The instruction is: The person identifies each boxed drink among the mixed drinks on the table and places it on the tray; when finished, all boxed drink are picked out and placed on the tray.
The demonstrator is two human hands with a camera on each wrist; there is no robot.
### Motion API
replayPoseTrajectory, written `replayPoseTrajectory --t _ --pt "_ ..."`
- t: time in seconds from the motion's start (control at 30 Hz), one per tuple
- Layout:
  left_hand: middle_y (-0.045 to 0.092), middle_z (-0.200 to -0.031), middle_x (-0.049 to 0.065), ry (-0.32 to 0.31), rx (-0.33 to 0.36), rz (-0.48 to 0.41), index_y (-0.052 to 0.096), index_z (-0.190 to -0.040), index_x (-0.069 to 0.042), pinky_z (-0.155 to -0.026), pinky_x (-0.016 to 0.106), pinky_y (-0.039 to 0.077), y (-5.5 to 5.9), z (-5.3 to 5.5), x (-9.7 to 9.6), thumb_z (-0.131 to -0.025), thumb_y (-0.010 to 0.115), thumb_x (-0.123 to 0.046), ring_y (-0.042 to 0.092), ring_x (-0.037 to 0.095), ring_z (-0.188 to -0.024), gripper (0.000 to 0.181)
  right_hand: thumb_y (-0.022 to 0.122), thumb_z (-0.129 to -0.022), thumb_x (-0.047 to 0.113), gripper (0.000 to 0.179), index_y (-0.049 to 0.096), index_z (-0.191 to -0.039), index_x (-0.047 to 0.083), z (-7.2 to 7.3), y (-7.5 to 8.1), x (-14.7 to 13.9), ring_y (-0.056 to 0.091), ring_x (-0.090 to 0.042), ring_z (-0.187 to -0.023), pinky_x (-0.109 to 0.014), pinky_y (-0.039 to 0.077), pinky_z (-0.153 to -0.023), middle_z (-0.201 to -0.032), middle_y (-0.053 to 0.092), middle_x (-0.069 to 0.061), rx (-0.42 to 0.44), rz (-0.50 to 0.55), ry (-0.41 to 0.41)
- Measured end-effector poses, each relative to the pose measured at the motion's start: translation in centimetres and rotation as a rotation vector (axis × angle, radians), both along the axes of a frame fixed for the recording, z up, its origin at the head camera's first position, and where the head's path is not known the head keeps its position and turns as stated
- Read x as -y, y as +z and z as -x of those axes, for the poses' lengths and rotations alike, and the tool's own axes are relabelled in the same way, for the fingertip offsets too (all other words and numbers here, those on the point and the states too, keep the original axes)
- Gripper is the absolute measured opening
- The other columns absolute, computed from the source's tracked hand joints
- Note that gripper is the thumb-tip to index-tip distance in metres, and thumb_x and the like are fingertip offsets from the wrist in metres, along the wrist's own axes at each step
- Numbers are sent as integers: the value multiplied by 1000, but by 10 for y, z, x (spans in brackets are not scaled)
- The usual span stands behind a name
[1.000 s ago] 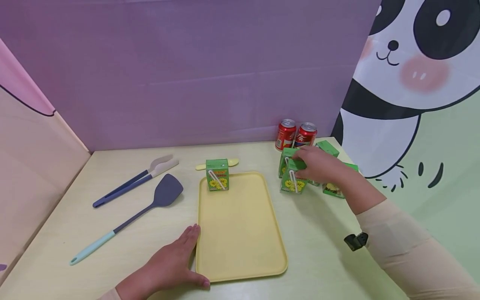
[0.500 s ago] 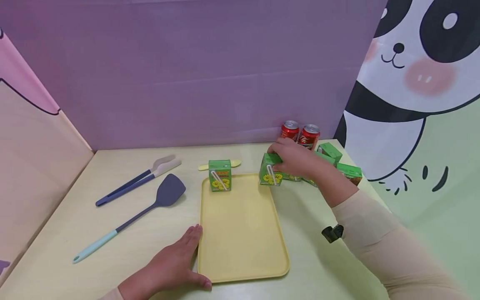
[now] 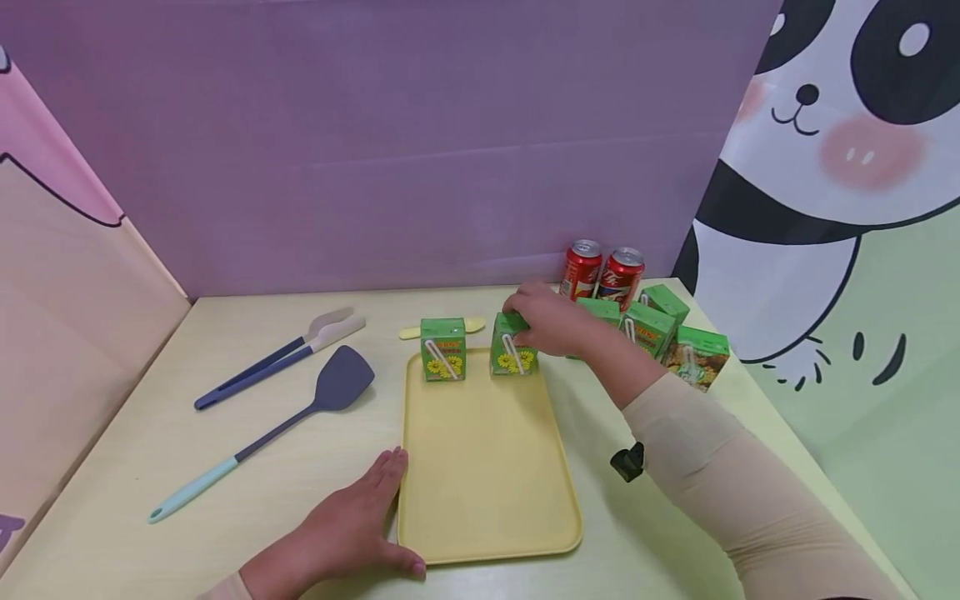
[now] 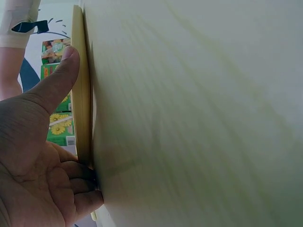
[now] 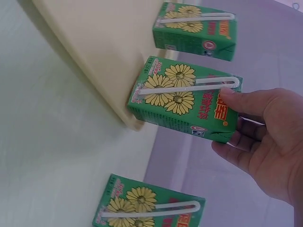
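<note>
My right hand [image 3: 551, 318] grips the top of a green drink carton [image 5: 184, 97] with yellow flowers and a white straw, its base at the far right corner of the yellow tray [image 3: 487, 467]. Thumb and fingers lie on opposite sides of it in the right wrist view. A second drink carton [image 3: 443, 350] stands upright in the tray's far left corner. My left hand [image 3: 345, 525] lies at the tray's left edge, fingers straight, the thumb at the near left corner. In the left wrist view the left thumb [image 4: 59, 78] rests along the tray's rim.
Several more green cartons [image 3: 648, 329] stand to the right, before two red cans [image 3: 620, 275]. Behind the tray lies a yellow utensil [image 3: 474, 325]. Blue-handled tongs [image 3: 277, 358] and a spatula [image 3: 341, 379] with a pale green handle lie on the left. A purple backdrop [image 3: 412, 167] closes the back.
My right hand has lifted a carton from the group on the right and carried it left to the tray's far right corner. The left hand has stayed at the tray's edge.
</note>
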State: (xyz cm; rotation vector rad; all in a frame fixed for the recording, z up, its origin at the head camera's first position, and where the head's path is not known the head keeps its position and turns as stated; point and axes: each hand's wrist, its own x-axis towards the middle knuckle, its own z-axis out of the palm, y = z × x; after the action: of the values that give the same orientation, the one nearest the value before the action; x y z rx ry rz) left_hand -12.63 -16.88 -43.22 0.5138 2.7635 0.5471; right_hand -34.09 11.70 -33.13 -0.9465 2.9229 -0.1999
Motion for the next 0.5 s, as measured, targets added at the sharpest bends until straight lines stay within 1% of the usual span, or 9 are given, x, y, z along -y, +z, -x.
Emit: replayPoseTrajectory --t 0.17,0.27,0.37,0.5 --pt "19 -163 17 -1 7 8 18 -156 0 -109 53 39 0 0 -1 -57 73 -79 20 32 -150 137 73 -89 21 46 59 -131 7 1 -6 5 47 -27 -120 -41 42 -106 -124 55 -9 -19 -48 5" --pt "19 -163 17 -2 6 12 18 -156 0 -109 53 39 1 -1 -1 -58 73 -79 20 32 -150 137 73 -89 22 46 59 -130 7 1 -8 6 48 -27 -119 -41 42 -105 -123 55 -8 -39 -58 7" --pt "19 -163 17 0 11 13 18 -156 -1 -108 53 40 1 -1 -1 -58 73 -80 21 32 -150 137 73 -89 28 49 58 -132 8 0 -7 4 48 -28 -120 -42 41 -106 -125 55 -9 -33 -37 14" --pt "19 -163 17 3 16 12 17 -156 -1 -107 53 40 2 -1 -1 -58 73 -80 21 32 -150 137 68 -91 41 59 53 -138 9 0 1 -9 45 -31 -129 -48 38 -110 -136 52 -12 5 23 -2"
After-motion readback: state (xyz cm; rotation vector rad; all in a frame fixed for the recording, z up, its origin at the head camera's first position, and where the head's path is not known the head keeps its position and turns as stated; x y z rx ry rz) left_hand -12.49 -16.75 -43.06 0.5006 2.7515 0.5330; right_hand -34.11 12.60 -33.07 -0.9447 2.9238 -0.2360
